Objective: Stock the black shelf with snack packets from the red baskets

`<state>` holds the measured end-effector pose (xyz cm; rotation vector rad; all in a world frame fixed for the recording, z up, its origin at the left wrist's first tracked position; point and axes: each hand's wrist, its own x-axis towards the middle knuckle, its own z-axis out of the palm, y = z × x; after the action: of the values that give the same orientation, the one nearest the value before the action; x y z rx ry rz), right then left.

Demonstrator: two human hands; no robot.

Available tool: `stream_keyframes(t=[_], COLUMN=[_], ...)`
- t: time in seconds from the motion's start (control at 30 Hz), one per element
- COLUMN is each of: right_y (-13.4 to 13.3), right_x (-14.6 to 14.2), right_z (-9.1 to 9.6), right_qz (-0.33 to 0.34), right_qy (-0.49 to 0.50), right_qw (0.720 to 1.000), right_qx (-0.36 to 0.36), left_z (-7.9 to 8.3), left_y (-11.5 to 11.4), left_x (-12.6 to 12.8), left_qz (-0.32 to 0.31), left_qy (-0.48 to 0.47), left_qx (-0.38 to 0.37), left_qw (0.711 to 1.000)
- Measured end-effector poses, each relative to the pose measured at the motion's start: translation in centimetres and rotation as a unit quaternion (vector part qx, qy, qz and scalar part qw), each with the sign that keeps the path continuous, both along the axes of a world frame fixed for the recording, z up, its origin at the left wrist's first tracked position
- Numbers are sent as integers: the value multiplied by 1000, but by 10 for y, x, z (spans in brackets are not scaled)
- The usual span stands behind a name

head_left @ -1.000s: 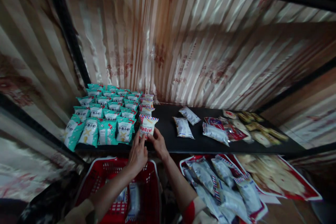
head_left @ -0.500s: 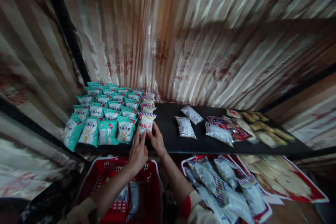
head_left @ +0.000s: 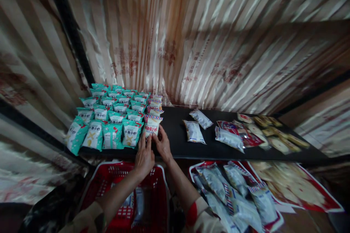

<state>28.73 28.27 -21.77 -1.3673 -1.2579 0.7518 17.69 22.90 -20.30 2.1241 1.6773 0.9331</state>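
Observation:
A white snack bag [head_left: 151,125] with red lettering and a striped top edge stands at the front of a short column of similar bags [head_left: 155,103]. My left hand [head_left: 144,156] presses its fingers on the lower left of this bag. On its lower right side, my right hand [head_left: 163,145] grips with thumb and fingers. Immediately to the left, teal snack bags [head_left: 132,133] stand in several close rows. All of these bags are on a black shelf [head_left: 172,142].
Two loose white bags [head_left: 194,132] lie right of my hands, with more packets [head_left: 229,139] farther right. Below the shelf are a red basket [head_left: 95,178] with a few bags, a basket full of striped bags [head_left: 237,193], and another of flat pale packets [head_left: 298,185].
The white bag in my hands stands slightly higher and straighter, its lower part still between my fingers. My hands have hardly moved, and the view has shifted a little.

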Motion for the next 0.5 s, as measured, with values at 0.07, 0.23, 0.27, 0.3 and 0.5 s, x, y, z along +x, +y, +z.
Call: stream_keyframes(t=[0.07, 0.23, 0.27, 0.3, 0.5], right_y=[1, -7, -11, -16, -70], right_x=[0, -3, -4, -5, -23], right_z=[-1, 2, 3, 4, 13], right_qz=[-1, -23, -36, -52, -95], right_qy=[-2, -12, -14, -15, -8], right_qw=[1000, 1000, 999, 998, 995], right_qx=[-3, -10, -10, -8, 23], left_z=[-2, 0, 1, 2, -6], left_y=[1, -3, -6, -10, -55], left_x=[1, 1, 0, -2, -19], left_qz=[1, -6, -12, -20, -101], left_qy=[1, -4, -7, -9, -5], left_qx=[2, 8, 10, 15, 24], left_qw=[1000, 1000, 1000, 1000, 995])
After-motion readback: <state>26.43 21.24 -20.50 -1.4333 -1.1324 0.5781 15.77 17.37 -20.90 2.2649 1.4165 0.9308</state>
